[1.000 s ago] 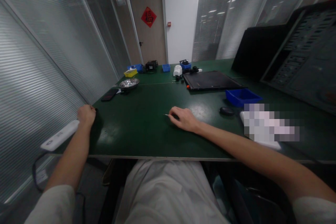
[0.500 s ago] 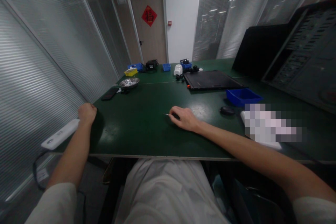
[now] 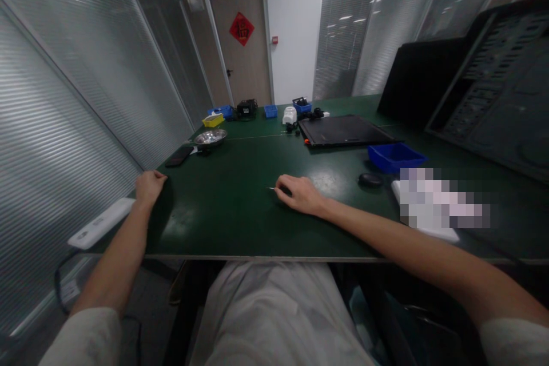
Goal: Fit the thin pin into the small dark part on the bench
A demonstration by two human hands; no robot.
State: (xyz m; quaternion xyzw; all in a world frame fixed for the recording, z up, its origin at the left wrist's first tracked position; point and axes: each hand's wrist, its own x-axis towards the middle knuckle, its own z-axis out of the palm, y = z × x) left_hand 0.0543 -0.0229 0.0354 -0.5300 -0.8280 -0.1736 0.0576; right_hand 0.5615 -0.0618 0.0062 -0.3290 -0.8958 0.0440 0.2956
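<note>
Our left hand (image 3: 149,187) has edged inward beside the white power strip (image 3: 100,223), its grip unclear to us; our right hand (image 3: 300,194), pinched nearly closed, holds a thin pale item (image 3: 271,188) low over the bench (image 3: 227,217)

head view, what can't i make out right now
All in the head view:
thin item: mostly hidden by right hand
left hand: its own back hides the palm
white flat object: top pixelated
large dark panel: cut off by right edge
far blue bin: contents too small
</note>
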